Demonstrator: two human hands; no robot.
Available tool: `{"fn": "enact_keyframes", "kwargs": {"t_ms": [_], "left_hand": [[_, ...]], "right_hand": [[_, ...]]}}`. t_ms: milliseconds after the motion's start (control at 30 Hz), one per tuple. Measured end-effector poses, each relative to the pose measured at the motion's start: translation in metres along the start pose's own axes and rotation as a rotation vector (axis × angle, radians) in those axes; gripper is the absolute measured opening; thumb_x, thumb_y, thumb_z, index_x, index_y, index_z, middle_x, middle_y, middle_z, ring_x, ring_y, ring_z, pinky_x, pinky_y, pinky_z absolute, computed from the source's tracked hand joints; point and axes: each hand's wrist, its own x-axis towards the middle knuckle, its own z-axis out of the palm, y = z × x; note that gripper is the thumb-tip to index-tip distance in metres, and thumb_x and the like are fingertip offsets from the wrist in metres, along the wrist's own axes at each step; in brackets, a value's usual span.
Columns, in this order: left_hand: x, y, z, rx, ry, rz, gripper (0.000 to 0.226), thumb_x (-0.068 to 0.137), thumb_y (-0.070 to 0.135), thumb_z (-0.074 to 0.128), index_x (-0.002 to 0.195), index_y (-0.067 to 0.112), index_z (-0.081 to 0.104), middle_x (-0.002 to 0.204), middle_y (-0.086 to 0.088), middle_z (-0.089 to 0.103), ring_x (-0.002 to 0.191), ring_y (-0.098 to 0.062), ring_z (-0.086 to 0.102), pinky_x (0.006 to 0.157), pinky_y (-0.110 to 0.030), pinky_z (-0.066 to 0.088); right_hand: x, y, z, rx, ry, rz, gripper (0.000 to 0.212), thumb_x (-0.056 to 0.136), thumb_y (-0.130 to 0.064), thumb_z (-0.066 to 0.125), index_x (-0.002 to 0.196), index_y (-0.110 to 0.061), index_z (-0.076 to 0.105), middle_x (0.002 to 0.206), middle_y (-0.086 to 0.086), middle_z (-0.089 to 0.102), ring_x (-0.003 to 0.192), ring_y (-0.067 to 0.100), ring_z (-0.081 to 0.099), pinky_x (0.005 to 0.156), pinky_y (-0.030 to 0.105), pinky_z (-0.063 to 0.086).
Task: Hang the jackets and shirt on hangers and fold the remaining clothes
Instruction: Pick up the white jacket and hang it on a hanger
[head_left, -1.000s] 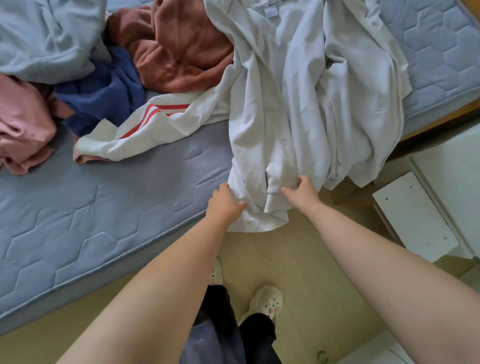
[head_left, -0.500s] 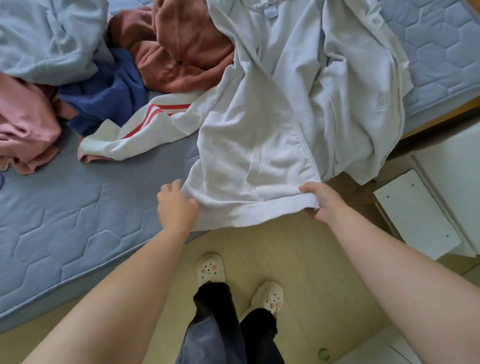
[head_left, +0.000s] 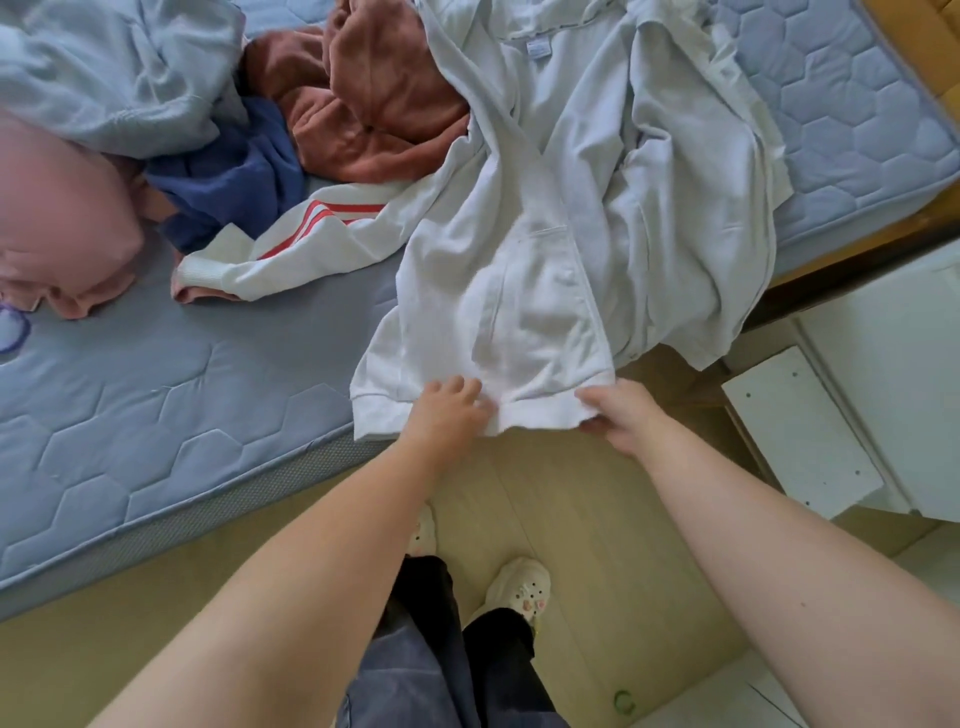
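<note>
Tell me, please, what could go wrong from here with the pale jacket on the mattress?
1. The pale jacket overhangs the mattress edge; only the right hand plainly pinches its hem, so it may slide to the floor.
2. The striped sleeve runs under its side; a pull could drag that along.
3. Its right part lies bunched, so creases may set.
</note>
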Motion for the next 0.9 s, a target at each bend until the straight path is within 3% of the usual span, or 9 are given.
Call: {"fn": "enact_keyframes", "kwargs": {"t_ms": [33,100,200,267,433,533,633,767,900], "left_hand": [[-0.004,0.001,0.004,0.022,-0.126,-0.016,0.061,0.088,0.009,0.05,0.146,0.021,0.033,0.143,-0.013,0.034,0.129,-0.032,0.036,0.099,-0.042,0.035],[-0.007,0.004,0.005,-0.062,-0.19,-0.115,0.063,0.09,0.011,0.049,0.148,0.022,0.027,0.151,-0.01,0.025,0.137,-0.03,0.027,0.108,-0.04,0.029],[-0.001,0.014,-0.006,-0.162,-0.175,-0.157,0.064,0.089,0.01,0.051,0.148,0.02,0.027,0.153,-0.01,0.022,0.139,-0.03,0.025,0.109,-0.039,0.028],[0.007,0.02,-0.018,-0.209,-0.196,-0.144,0.064,0.09,0.01,0.051,0.149,0.02,0.026,0.155,-0.01,0.018,0.141,-0.029,0.022,0.111,-0.04,0.026],[0.037,0.035,-0.064,-0.352,-0.143,-0.16,0.062,0.088,0.008,0.048,0.147,0.018,0.031,0.154,-0.008,0.022,0.137,-0.027,0.026,0.107,-0.038,0.033],[0.061,0.044,-0.087,-0.408,-0.091,-0.14,0.062,0.086,0.005,0.045,0.145,0.017,0.033,0.151,-0.006,0.026,0.135,-0.025,0.029,0.104,-0.036,0.036],[0.093,0.06,-0.101,-0.483,-0.049,-0.126,0.061,0.087,0.006,0.045,0.146,0.018,0.033,0.151,-0.004,0.027,0.136,-0.023,0.029,0.102,-0.035,0.038],[0.141,0.09,-0.107,-0.555,-0.076,-0.118,0.062,0.089,0.006,0.046,0.148,0.017,0.029,0.152,-0.004,0.026,0.137,-0.024,0.029,0.106,-0.035,0.036],[0.203,0.114,-0.108,-0.595,-0.1,-0.169,0.067,0.091,0.006,0.045,0.151,0.02,0.02,0.159,-0.002,0.014,0.144,-0.024,0.018,0.114,-0.037,0.027]], "right_hand": [[0.0,0.009,-0.005,-0.122,-0.009,0.025,0.047,0.089,-0.011,0.063,0.133,-0.003,0.049,0.122,0.008,0.056,0.105,0.023,0.058,0.085,0.039,0.046],[-0.003,0.023,-0.008,-0.212,-0.044,0.029,0.054,0.091,-0.022,0.062,0.139,-0.007,0.042,0.134,0.004,0.048,0.122,0.023,0.048,0.101,0.042,0.037],[-0.01,0.024,-0.005,-0.242,-0.042,-0.031,0.049,0.094,-0.021,0.056,0.139,-0.007,0.041,0.136,0.009,0.047,0.123,0.023,0.047,0.104,0.041,0.037],[-0.015,0.015,-0.005,-0.297,-0.024,-0.073,0.043,0.095,-0.018,0.053,0.131,0.003,0.046,0.137,0.02,0.048,0.125,0.03,0.048,0.104,0.043,0.038],[-0.029,-0.025,-0.019,-0.364,0.1,-0.183,0.046,0.091,-0.008,0.049,0.128,0.017,0.038,0.135,0.035,0.039,0.124,0.047,0.041,0.104,0.06,0.033],[-0.027,-0.047,-0.041,-0.394,0.175,-0.223,0.041,0.091,-0.011,0.049,0.129,0.003,0.052,0.129,0.022,0.054,0.114,0.034,0.053,0.094,0.041,0.045],[-0.014,-0.062,-0.07,-0.387,0.238,-0.248,0.034,0.093,-0.014,0.049,0.126,-0.011,0.054,0.121,0.005,0.055,0.1,0.017,0.049,0.082,0.026,0.037],[0.023,-0.075,-0.122,-0.398,0.351,-0.257,0.032,0.092,-0.012,0.047,0.123,-0.012,0.055,0.118,0.005,0.056,0.096,0.017,0.05,0.081,0.028,0.041],[0.082,-0.108,-0.18,-0.424,0.401,-0.222,0.041,0.093,-0.013,0.049,0.133,-0.012,0.045,0.13,0.009,0.05,0.111,0.025,0.052,0.09,0.035,0.046]]}}
